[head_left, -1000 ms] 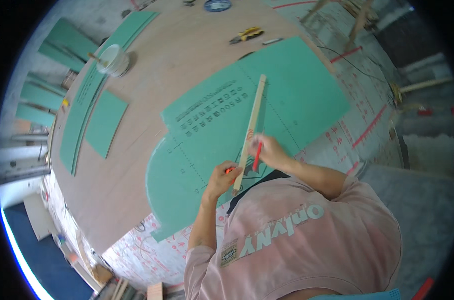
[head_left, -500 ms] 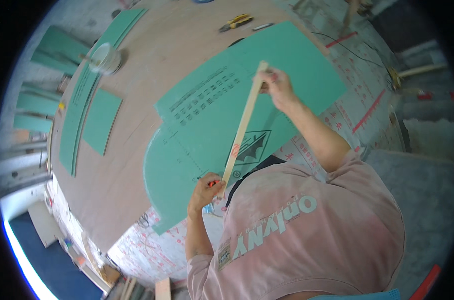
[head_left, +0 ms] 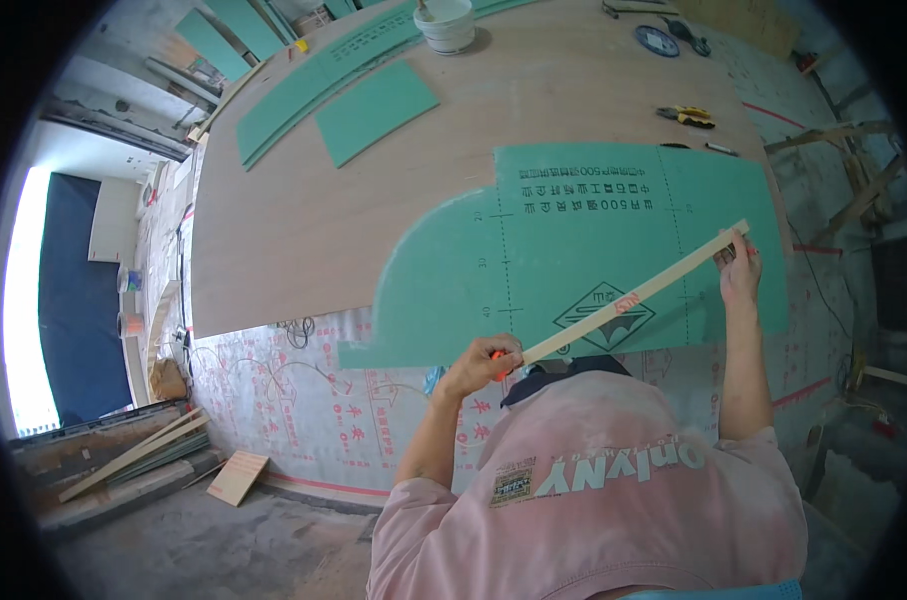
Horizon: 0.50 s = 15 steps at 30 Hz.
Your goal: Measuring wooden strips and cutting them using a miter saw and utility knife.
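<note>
1 wooden strip [head_left: 674, 271] obstructs the green board [head_left: 569, 255] — plywood [head_left: 564, 100] left of pliers [head_left: 686, 117] is free.

Pale, straight wooden strip [head_left: 629, 300], held aslant

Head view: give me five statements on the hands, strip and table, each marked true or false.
1. The left hand and right hand both hold the wooden strip. True.
2. The left hand holds nothing else. False: an orange object shows in it too.
3. The wooden strip passes over the large green board. True.
4. The white bucket stands left of the pliers. True.
5. The pliers lie on the large green board. False: they lie on the brown tabletop.
</note>
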Each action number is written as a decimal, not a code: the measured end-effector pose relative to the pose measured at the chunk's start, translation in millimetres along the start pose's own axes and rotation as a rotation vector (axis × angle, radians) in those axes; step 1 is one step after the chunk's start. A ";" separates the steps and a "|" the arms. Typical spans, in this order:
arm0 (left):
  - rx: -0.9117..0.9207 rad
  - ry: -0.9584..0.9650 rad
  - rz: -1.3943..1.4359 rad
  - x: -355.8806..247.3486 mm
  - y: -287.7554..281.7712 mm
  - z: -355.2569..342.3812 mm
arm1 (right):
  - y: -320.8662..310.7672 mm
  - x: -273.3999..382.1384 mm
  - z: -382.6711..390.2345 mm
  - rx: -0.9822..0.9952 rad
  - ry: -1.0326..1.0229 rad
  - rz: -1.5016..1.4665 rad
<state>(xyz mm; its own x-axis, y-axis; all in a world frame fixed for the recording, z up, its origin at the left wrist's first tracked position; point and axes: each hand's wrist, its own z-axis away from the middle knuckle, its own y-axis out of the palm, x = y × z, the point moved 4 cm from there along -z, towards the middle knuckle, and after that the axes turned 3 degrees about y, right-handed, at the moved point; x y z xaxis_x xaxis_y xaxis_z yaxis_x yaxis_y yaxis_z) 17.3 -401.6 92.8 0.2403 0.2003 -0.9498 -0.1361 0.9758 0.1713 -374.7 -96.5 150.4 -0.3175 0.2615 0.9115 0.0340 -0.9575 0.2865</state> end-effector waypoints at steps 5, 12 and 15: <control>0.069 0.033 -0.123 9.3 14.8 16.5 | 4.7 2.2 -4.4 0.015 -0.014 0.064; -0.179 0.067 0.064 10.0 43.9 58.2 | 17.1 -18.2 -22.0 0.147 0.123 -0.055; -0.316 0.068 0.227 22.8 68.8 78.4 | 30.4 -36.6 -31.2 0.198 0.192 -0.074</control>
<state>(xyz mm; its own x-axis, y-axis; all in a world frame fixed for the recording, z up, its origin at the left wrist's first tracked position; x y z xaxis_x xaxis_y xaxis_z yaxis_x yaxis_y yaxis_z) 88.8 -323.0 103.4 0.1068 0.3913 -0.9140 -0.4703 0.8298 0.3003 -391.7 -138.9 116.5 -0.4994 0.2836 0.8186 0.1828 -0.8891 0.4196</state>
